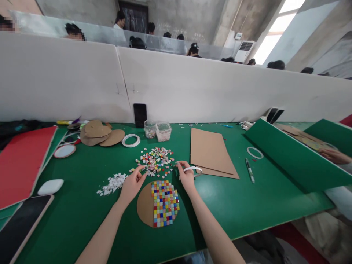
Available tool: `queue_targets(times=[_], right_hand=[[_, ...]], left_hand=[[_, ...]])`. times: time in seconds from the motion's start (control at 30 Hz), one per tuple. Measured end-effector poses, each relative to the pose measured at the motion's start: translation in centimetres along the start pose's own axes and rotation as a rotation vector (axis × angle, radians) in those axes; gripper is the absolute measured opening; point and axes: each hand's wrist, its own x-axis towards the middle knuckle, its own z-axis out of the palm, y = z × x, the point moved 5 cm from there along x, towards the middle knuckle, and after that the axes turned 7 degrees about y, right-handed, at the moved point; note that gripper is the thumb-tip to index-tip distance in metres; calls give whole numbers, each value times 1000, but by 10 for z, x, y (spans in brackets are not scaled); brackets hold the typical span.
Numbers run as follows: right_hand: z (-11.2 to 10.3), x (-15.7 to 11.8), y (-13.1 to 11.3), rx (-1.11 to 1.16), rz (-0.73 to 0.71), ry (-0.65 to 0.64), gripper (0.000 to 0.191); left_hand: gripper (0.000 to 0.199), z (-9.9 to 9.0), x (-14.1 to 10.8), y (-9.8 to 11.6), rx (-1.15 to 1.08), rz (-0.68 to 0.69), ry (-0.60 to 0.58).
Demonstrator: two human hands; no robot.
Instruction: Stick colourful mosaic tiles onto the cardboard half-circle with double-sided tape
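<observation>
A round cardboard disc [145,205] lies on the green table, its right part covered with colourful mosaic tiles [165,203]. Loose coloured tiles [156,159] are heaped just beyond it. My left hand [134,181] is at the heap's near left edge, thumb and forefinger nearly together; what they hold, if anything, is too small to name. To the right of the heap, my right hand [186,176] has its fingers closed on a roll of white tape [198,171]. White tile pieces [112,184] lie left of my left hand.
Behind the heap stand two clear plastic containers [163,131] and a phone [140,115]. Cardboard sheets [211,152] and a pen [250,170] lie right, before a slanted green board [297,157]. Left are cardboard discs [113,138], a tape roll [131,140] and a red board [24,161].
</observation>
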Motion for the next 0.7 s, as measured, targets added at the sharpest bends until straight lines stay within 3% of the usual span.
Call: queue_targets(times=[0.33,0.47,0.6,0.7], right_hand=[[-2,-3,-3,-34,-19,-8,27],[-1,-3,-4,-48,-22,-24,26],[2,-4,-5,-47,2,-70,28],[3,-5,-4,-45,23,-92,30]], left_hand=[[39,1,-2,5,62,38,-8],[39,-5,-4,4,-23,-6,65],[41,-16,-4,-3,-71,-96,208],[39,-22,-4,-5,-59,-99,237]])
